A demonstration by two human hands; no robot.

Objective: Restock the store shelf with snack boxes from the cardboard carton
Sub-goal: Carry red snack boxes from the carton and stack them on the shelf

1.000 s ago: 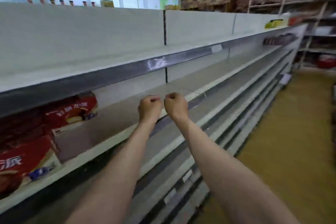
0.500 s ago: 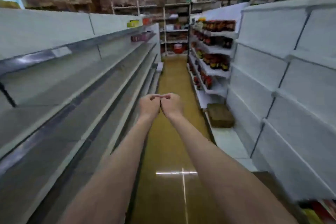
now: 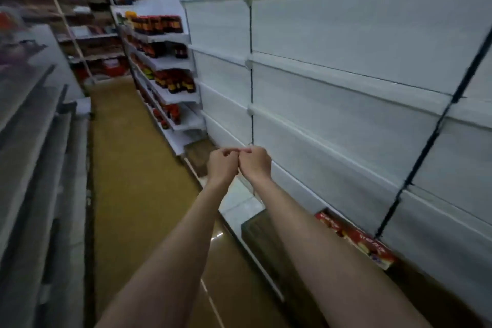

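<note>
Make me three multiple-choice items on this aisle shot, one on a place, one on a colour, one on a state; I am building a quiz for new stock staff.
1. Where do the red snack boxes lie?
A. low at the foot of the right-hand white shelving
B. on the top shelf at left
C. in the person's hands

2. What colour is the floor of the aisle?
A. blue
B. yellowish brown
C. white

3. How are the left hand and right hand?
A. spread flat on a shelf
B. each carrying a box
C. fingers curled, fists touching, holding nothing

Answers: 1 A, the red boxes sit low beside the right forearm. 2 B, the floor shows yellow-brown between the shelf rows. 3 C, both fists meet in mid-air and no box is in them.
</note>
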